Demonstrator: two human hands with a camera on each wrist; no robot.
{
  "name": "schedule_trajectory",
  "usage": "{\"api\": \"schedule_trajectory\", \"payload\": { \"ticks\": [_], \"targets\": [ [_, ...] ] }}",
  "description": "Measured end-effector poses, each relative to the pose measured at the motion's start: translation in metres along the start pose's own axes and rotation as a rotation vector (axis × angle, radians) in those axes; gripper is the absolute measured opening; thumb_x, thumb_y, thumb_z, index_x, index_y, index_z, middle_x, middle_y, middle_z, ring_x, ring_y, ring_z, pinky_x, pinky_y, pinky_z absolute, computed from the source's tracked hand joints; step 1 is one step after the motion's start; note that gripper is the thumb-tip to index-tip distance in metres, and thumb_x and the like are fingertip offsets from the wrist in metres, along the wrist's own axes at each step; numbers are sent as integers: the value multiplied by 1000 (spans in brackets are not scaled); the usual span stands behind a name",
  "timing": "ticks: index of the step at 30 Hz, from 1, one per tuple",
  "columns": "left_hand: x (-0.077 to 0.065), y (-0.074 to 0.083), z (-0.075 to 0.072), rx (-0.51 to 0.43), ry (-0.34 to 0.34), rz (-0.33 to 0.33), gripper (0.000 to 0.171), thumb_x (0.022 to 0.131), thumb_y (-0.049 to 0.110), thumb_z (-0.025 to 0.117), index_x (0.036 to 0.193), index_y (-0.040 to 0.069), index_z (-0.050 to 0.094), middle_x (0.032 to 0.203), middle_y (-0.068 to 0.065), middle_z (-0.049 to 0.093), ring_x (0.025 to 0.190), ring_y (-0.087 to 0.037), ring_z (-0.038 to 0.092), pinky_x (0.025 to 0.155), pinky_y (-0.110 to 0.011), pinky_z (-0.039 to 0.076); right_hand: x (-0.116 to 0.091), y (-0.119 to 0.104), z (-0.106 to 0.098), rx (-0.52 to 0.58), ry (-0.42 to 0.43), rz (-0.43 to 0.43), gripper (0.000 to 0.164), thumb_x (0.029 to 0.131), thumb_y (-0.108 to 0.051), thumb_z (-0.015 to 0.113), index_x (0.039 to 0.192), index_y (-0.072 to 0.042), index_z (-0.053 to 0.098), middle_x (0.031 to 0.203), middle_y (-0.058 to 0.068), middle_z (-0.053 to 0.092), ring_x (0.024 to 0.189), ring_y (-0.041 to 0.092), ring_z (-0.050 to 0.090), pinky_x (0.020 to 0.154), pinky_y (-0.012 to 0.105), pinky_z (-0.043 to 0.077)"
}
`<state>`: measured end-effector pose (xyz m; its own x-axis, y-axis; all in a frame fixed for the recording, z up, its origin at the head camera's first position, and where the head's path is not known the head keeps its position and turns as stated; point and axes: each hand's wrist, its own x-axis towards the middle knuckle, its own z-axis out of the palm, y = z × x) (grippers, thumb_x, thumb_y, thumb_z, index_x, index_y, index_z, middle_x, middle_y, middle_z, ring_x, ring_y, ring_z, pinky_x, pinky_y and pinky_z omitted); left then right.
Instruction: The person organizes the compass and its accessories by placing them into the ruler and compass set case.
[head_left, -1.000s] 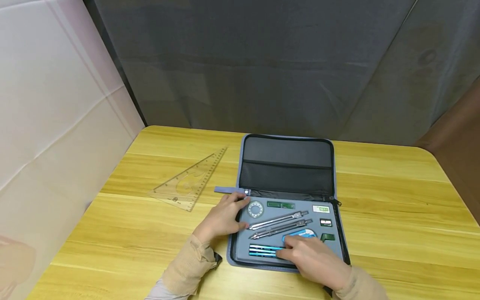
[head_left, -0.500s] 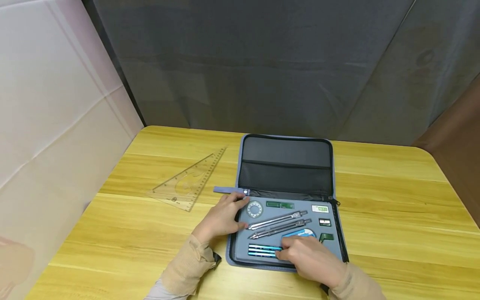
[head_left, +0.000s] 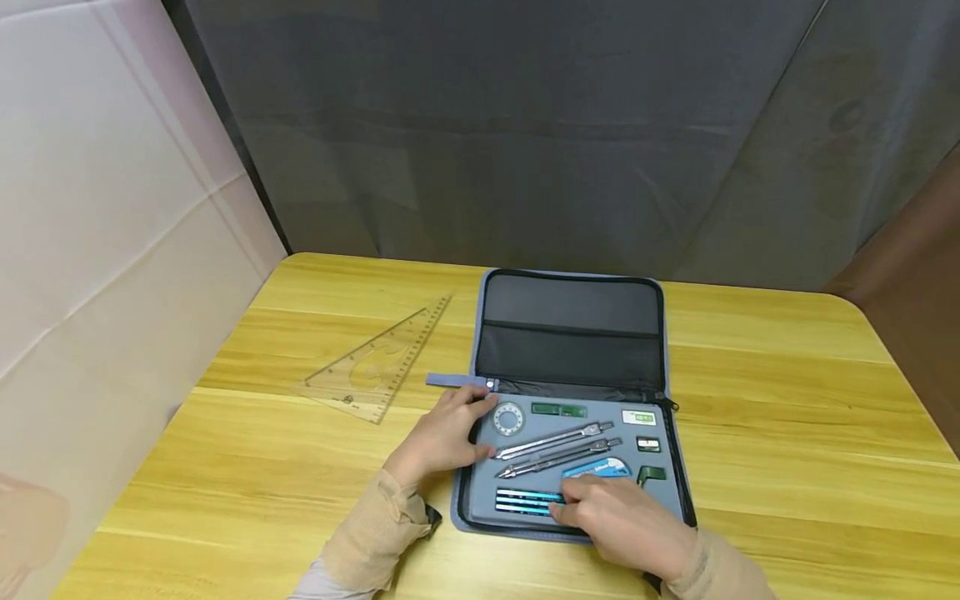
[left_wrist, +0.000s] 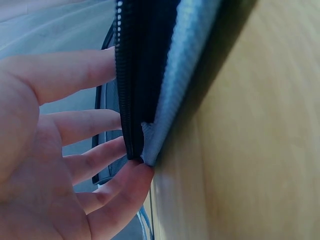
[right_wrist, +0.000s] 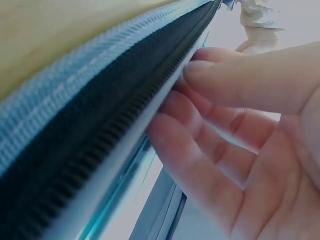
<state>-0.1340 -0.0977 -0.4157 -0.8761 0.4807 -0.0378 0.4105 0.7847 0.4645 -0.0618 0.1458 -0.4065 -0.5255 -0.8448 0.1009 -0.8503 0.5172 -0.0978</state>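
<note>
A zip-up drawing set case [head_left: 459, 500] lies unzipped and unfolded on the table, its grey foam tray [head_left: 517, 531] toward the person. My left hand [head_left: 442, 435] rests along the tray's left edge with spread fingers; in the left wrist view, the fingertips [left_wrist: 145, 172] touch the zipper side. My right hand [head_left: 611, 512] is over the front of the tray, bent fingers and thumb at the shiny blue pencils [head_left: 525, 502], covering their right ends. A pair of metal compasses [head_left: 555, 458] lies in slots behind, and a blue-and-white piece [head_left: 613, 467] sits just beyond the right fingers.
A clear set square [head_left: 360, 375] lies left of the case. The tray also holds a round dial-like piece [head_left: 509, 419], a green case [head_left: 558, 410], an eraser [head_left: 639, 417], a sharpener [head_left: 648, 444] and a green piece [head_left: 652, 472]. The raised lid [head_left: 573, 304] has a dark pocket.
Hardly anything differs. Both hands keep their places on the tray, and the view shifts very slightly.
</note>
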Motion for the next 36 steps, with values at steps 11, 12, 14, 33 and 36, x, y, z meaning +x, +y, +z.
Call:
{"api": "schedule_trajectory", "payload": {
  "ticks": [11,12,14,33,36],
  "targets": [
    [0,0,-1,-5,-11,19,65,75,27,73,130,5,49,133,-13,43,118,-35,39,90,-47,42,-6,17,-8,130,-13,37,28,76,-3,69,99,-19,68,83,-8,52,70,1,49,53,12,40],
    [0,-1,-1,-7,-13,24,64,75,27,73,130,5,49,133,-14,43,118,-35,39,91,-46,41,-8,20,-9,127,2,45,29,75,-4,69,100,-19,68,83,-8,53,70,2,49,54,14,41],
    [0,-2,-1,-20,-19,33,64,76,26,73,130,4,49,134,-14,42,119,-35,38,93,-46,39,-10,29,-11,140,32,57,28,76,-5,69,100,-17,68,84,-8,54,71,2,49,58,16,44],
    [-10,-49,-35,-8,114,-91,68,76,21,71,132,-4,42,137,-22,37,124,-41,34,100,-54,30,-28,145,-26,329,237,377,31,83,0,61,114,0,59,97,10,58,86,23,55,70,39,49],
    [-13,-70,-49,12,113,-156,72,78,22,70,134,-7,37,138,-27,31,125,-46,28,98,-58,28,-29,158,-23,339,277,436,32,83,2,61,115,1,58,101,14,56,93,32,54,76,47,49]
  ]
}}
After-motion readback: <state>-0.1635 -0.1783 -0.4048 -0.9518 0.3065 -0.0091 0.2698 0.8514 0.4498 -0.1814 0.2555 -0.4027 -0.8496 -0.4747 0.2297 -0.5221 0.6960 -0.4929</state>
